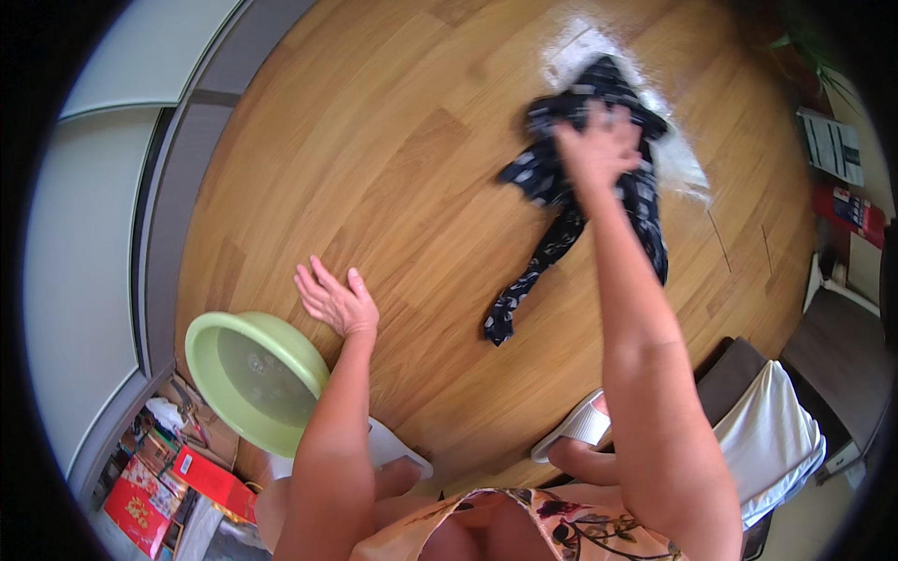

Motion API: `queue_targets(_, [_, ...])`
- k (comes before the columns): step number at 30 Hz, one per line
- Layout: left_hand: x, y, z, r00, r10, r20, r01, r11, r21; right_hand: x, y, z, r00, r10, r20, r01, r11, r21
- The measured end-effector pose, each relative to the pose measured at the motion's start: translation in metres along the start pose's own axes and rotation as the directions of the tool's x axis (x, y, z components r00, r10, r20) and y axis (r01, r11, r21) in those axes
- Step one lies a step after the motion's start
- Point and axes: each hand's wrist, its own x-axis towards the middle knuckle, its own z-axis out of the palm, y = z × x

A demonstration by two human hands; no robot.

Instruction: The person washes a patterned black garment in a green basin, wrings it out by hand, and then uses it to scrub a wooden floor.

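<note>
My right hand [600, 144], slightly blurred, lies spread on a dark blue or black cloth with a white pattern [537, 175] on the wood floor. One narrow strip of the cloth trails towards me. My left hand [339, 298] is apart from it, over the floor at the left, fingers spread and holding nothing. Just below that hand stands a light green plastic basin [309, 350] with cloudy water and a few bubbles in it. Beyond and beside the cloth is a whitish, shiny patch [677, 165], either a wet spot or glare; I cannot tell which.
Sliding cabinet doors [88, 231] run along the left. Red boxes [217, 480] and other items are piled at the lower left. A white cloth [765, 435] hangs over dark furniture at the lower right. My feet wear white slippers [582, 424]. A plant [817, 66] is at the upper right.
</note>
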Motion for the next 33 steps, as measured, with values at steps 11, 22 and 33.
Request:
queue_targets(11, [0.004, -0.008, -0.002, 0.999, 0.007, -0.038, -0.007, 1.000, -0.006, -0.100, -0.051, -0.014, 0.402, -0.912, 0.083, 0.851, 0.405, 0.334])
queue_targets(22, [0.001, -0.005, -0.002, 0.999, 0.021, -0.042, -0.019, 0.999, 0.041, -0.046, 0.166, -0.004, 0.920, -0.376, -0.109, 0.369, 0.926, -0.084])
queue_targets(33, [0.003, -0.011, -0.004, 0.999, 0.016, -0.046, -0.014, 0.999, 0.049, -0.056, 0.090, -0.043, 0.600, -0.763, 0.240, 0.776, 0.629, 0.058])
